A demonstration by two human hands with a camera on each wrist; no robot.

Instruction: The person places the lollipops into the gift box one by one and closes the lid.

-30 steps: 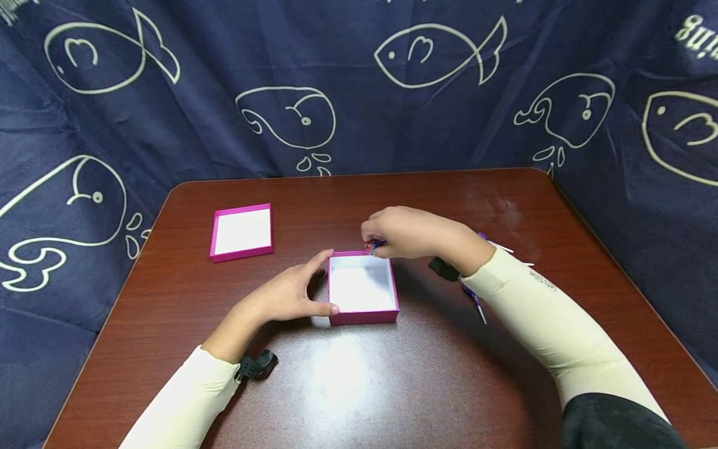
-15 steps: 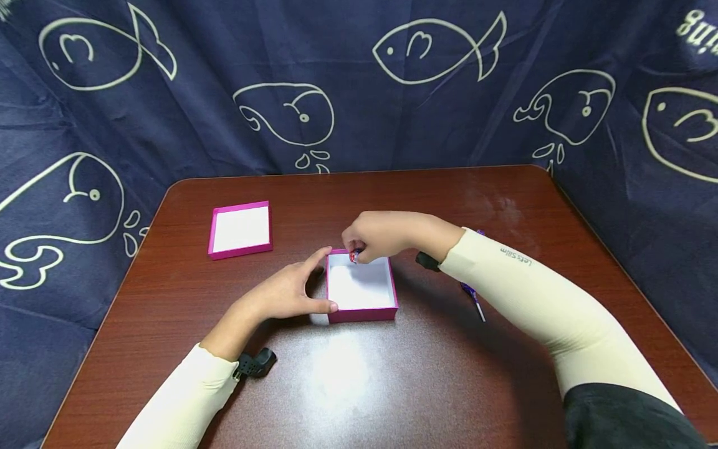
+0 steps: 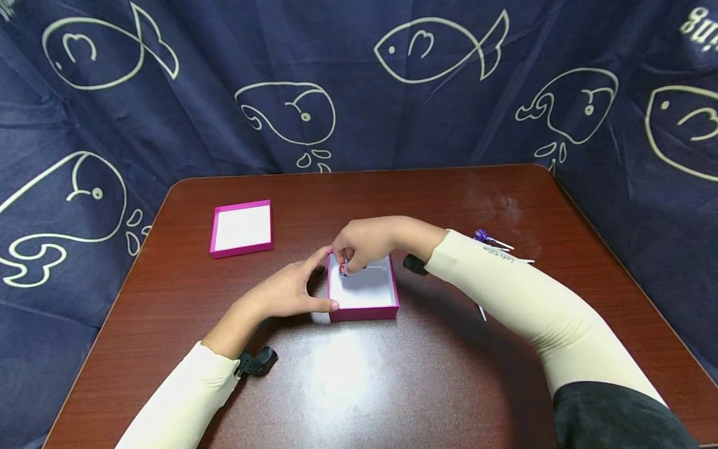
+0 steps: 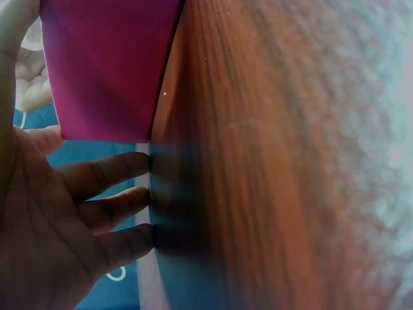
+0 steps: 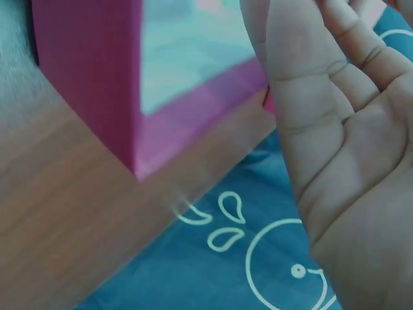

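A square magenta box [image 3: 363, 315] with a white inside stands uncovered on the table. My left hand [image 3: 288, 292] spans its left side, the thumb at the front corner and the forefinger at the back corner. In the left wrist view the other fingers [image 4: 110, 210] are spread, nearly straight, beside the box wall [image 4: 106, 71]. My right hand [image 3: 364, 242] reaches over the back rim and pinches a lollipop [image 3: 343, 269] in a red and blue wrapper, its white stick pointing right inside the box. The right wrist view shows the palm [image 5: 361, 155] by the box; the lollipop is hidden there.
The matching magenta lid [image 3: 242, 228] lies inside up at the back left of the brown table [image 3: 437, 374]. Several lollipops [image 3: 481, 236] with purple wrappers and white sticks lie at the right, partly hidden by my right sleeve. A navy cloth [image 3: 359, 131] hangs behind.
My right hand has moved left and toward me, bringing the lollipop from above the box's back right rim into its left part. The left hand stays in place.
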